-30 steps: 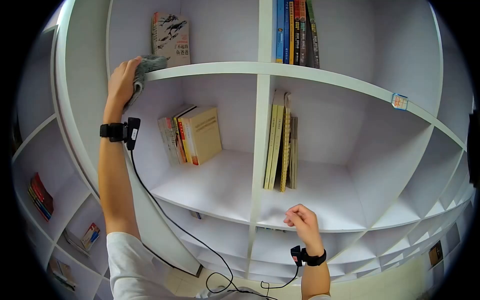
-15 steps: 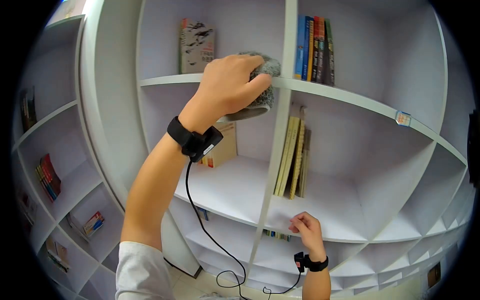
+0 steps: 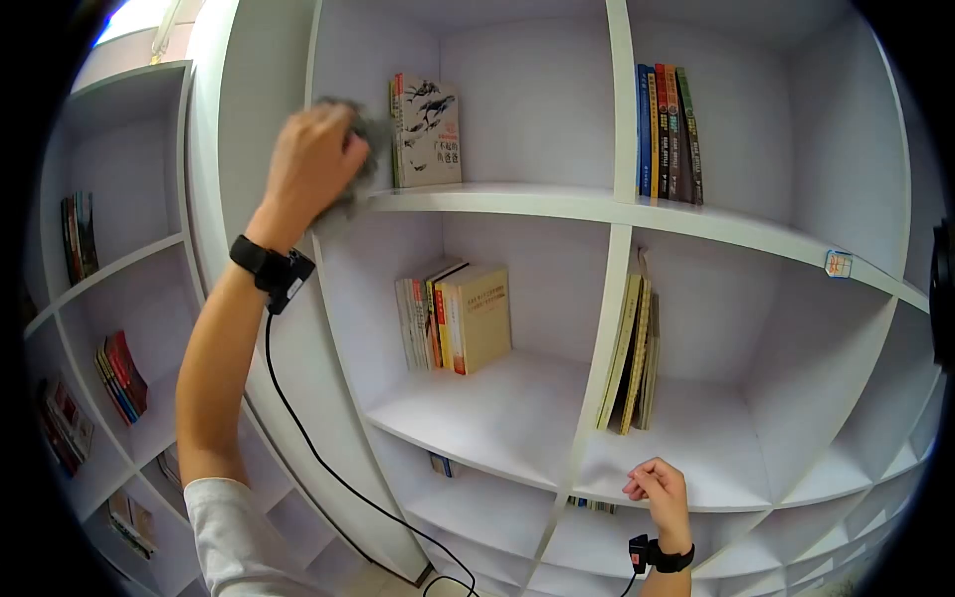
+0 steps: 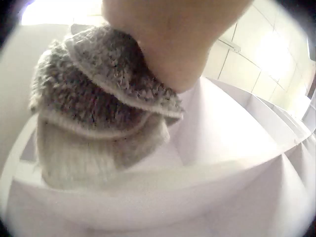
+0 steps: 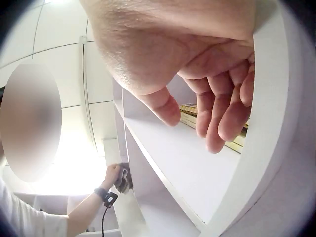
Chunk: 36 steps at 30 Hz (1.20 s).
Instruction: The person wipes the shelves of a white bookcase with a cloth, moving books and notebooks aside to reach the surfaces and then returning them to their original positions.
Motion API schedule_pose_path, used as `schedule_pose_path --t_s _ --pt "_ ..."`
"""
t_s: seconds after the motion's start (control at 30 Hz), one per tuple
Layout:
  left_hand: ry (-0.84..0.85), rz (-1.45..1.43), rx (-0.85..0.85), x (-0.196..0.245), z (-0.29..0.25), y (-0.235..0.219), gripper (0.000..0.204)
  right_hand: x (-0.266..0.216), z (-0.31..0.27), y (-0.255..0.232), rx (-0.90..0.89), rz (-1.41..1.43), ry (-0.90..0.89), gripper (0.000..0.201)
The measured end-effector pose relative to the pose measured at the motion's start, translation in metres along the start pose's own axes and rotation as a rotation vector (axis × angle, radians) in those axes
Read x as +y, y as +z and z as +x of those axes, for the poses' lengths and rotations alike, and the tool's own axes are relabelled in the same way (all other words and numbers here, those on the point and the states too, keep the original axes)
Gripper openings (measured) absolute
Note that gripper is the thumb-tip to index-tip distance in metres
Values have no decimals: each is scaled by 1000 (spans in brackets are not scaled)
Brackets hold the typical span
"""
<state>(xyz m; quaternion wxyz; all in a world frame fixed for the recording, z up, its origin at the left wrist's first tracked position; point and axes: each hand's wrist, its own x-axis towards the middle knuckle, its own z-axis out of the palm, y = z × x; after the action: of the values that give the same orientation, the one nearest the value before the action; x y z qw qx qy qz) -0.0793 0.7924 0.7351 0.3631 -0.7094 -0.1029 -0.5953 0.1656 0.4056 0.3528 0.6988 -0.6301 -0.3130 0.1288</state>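
My left hand point(image 3: 310, 164) grips a fluffy grey cloth point(image 3: 370, 159) at the left end of the upper shelf board point(image 3: 517, 202), by the side panel. In the left wrist view the cloth point(image 4: 94, 94) hangs in folds, its shaggy side and a paler smooth side both showing. Just right of it stands a book with whales on its cover point(image 3: 430, 134). My right hand point(image 3: 662, 493) hangs with loosely curled fingers in front of a lower board edge, holding nothing. Seen from the right wrist, its fingers point(image 5: 232, 118) are bent beside that white edge.
Below the cloth's level, a row of books point(image 3: 453, 318) leans in the left compartment. Thin yellow books point(image 3: 629, 353) stand by the divider point(image 3: 602, 338), with colourful ones point(image 3: 671, 134) above. A small sticker point(image 3: 838, 264) marks the board's right part. A black cable point(image 3: 318, 448) trails from my left wrist.
My left hand swept the cloth right along the board to the divider, then back to the left end. The head view has shifted, so the shelves appear farther right and lower. The right hand stays loosely curled.
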Motion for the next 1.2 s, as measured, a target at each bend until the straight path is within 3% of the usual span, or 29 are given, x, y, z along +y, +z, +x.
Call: schedule_pose_path --t_s 0.03,0.1,0.3,0.37,0.4,0.5,0.57,0.63,0.67,0.7,0.77,0.83,0.87,0.9,0.97,1.0,1.03,1.1,1.13,1.17,1.2 --pt "61 95 248 -11 8 -1 21 -1 0 1 -1 3 -6 13" --pt "148 276 450 -33 27 -4 33 0 0 1 -1 5 5 12" --pt "117 366 313 -75 53 51 56 1 -1 2 47 6 -16 12" --pt "-27 371 -230 -70 45 63 66 1 -2 1 63 -5 -8 12" --pt "84 473 -294 -69 35 64 68 0 -2 1 59 2 -10 12" --pt "104 383 -282 -71 27 74 66 1 -4 -2 63 15 -19 13" --pt "193 358 -179 -66 25 74 64 3 -6 -3 61 24 -15 13" --pt "-189 -85 -564 -48 33 58 52 0 -6 -4 18 6 -7 14" --pt "-226 -350 -515 -43 28 56 48 -1 -6 -5 9 3 3 14" --pt "-547 -707 -853 -38 29 49 53 -2 -6 -6 17 -2 4 14" --pt "-350 -779 -932 -12 12 29 55 -2 -6 -8 -30 15 -4 12" --pt "-436 -689 -601 25 -12 13 56 1 -5 -9 -37 51 6 10" --pt "-485 -761 -513 29 -18 17 58 0 -5 -8 -64 58 22 10" --pt "-480 -768 -511 33 -12 18 58 0 -4 -8 -91 60 39 10" --pt "-488 -990 -709 56 7 10 58 0 -2 -9 -97 42 53 11" --pt "-526 -957 -537 70 6 23 48 2 -2 -11 -114 58 69 12" --pt "-523 -963 -530 84 15 17 48 2 -1 -12 -132 77 85 12" --pt "-631 -1363 -575 122 41 -8 39 -4 -1 -14 -132 71 73 15" --pt "-583 -1576 -582 139 50 -18 32 -2 -1 -16 -161 84 67 15" --pt "-579 -1575 -584 162 58 -22 32 0 -1 -17 -192 98 63 16" --pt "-687 -1674 -446 187 66 -26 31 1 -1 -18 -207 95 58 15"
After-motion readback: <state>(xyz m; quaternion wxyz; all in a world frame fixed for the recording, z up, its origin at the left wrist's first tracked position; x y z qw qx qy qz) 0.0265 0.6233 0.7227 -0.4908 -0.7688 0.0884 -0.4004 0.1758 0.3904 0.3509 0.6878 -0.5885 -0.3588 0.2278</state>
